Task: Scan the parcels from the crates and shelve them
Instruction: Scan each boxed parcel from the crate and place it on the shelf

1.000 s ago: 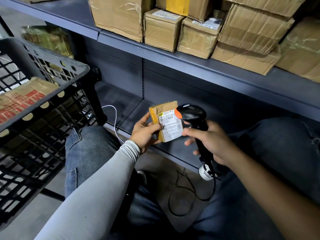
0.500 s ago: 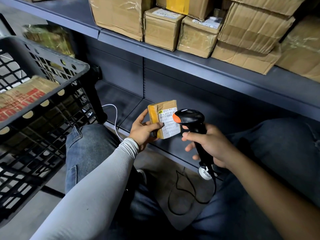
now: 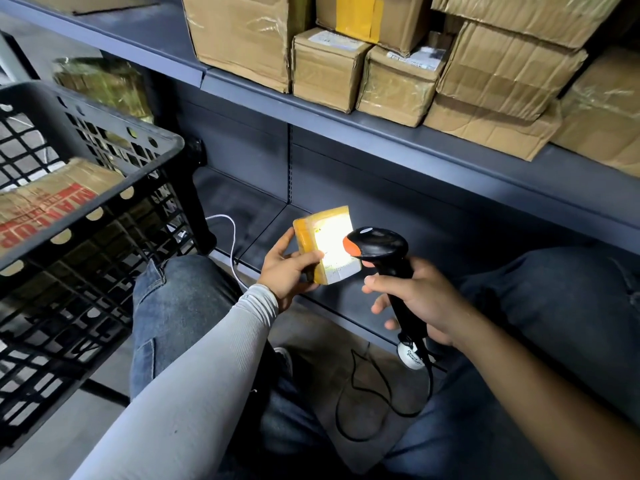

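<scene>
Head view of a seated person facing a dark grey shelving unit. The left hand (image 3: 285,271) holds a small taped parcel (image 3: 323,244) upright in front of the lower shelf (image 3: 346,296), thumb across its near face and fingers behind it, so the grip is clamped on the parcel. The right hand (image 3: 415,299) is closed around the handle of a black barcode scanner (image 3: 379,251) (orange tip toward the parcel), whose head sits just beside the parcel's right edge. A bright glare covers the parcel's white label (image 3: 334,247), so the print cannot be read; only the lower corner of the label shows any marks, too small to make out. The scanner's handle base and its black cable (image 3: 349,403) run down between the knees, where the cable loops over the floor.

At left stands a black lattice crate (image 3: 104,202), cut off by the frame edge; inside it lies a brown carton with red lettering (image 3: 52,209), partly hidden by the rim. A white cable (image 3: 230,237) curves beside the crate's foot. The upper shelf (image 3: 381,133) carries a row of brown cardboard boxes (image 3: 398,77), their tops cropped. A shiny wrapped bundle (image 3: 104,88) behind the crate is blurred.
</scene>
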